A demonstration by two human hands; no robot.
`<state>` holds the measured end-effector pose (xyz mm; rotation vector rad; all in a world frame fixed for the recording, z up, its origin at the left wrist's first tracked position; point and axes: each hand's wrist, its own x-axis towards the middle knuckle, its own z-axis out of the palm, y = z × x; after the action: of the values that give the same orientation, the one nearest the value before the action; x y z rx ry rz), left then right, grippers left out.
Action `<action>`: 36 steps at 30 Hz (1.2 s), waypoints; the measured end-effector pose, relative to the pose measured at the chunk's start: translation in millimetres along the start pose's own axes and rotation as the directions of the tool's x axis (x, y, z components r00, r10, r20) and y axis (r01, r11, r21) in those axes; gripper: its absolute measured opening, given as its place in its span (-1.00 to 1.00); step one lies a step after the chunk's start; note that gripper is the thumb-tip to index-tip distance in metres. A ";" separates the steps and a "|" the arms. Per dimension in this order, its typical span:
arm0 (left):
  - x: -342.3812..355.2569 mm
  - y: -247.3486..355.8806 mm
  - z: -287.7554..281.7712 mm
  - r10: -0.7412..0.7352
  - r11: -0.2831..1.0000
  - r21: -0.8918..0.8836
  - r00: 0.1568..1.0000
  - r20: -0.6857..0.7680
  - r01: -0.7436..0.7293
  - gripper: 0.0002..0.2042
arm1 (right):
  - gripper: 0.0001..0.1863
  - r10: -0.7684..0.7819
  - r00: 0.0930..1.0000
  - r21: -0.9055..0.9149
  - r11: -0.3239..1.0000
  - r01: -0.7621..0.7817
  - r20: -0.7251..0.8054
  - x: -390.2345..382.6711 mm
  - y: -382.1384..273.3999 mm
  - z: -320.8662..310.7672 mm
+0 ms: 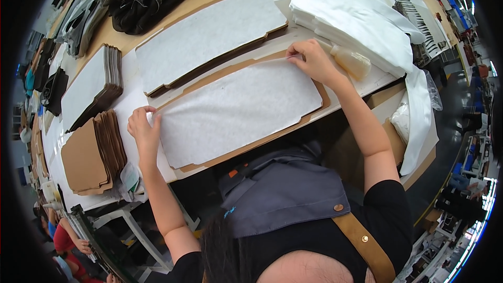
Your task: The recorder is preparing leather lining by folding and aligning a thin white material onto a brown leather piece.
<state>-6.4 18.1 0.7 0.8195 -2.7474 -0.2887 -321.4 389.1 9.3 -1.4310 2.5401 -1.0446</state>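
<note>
A white sheet (236, 110) of thin, fabric-like material lies over a brown cardboard piece (319, 86), whose edges show around it. My left hand (143, 128) pinches the sheet's left end between thumb and fingers, and faint creases run out from there. At the sheet's far right edge, my right hand (310, 57) is closed in a pinch on it. Just beyond, a stack of white-topped brown panels (209, 36) lies parallel to the sheet.
At left stand a stack of white-topped pieces (86, 86) and a stack of brown cardboard pieces (84, 162). Folded white material (346, 21) fills the far right, beside a roll of yellowish tape (353, 63). Dark garments (141, 0) are heaped behind. Another person's hand (81, 245) shows lower left.
</note>
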 end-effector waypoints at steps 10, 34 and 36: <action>15.6 154.9 4.4 0.509 0.843 -0.195 0.861 -0.010 -0.501 -0.17 | -0.91 -0.038 0.985 0.177 0.984 0.008 0.167 -37.7 -56.5 -42.1; 83.7 149.1 21.4 0.476 0.857 -0.308 0.864 0.165 -0.414 -0.78 | -0.90 -0.175 0.766 0.419 0.898 -0.134 0.619 -100.7 -81.7 -60.2; 62.1 158.1 -2.2 0.533 0.823 -0.294 0.840 0.105 -0.486 -0.66 | -0.90 -0.162 0.810 0.440 0.889 -0.129 0.564 -98.9 -84.6 -67.3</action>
<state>-136.0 112.9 55.8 -0.0331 -2.8771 -0.6134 -225.4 472.1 82.5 -1.3583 1.6997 -0.9243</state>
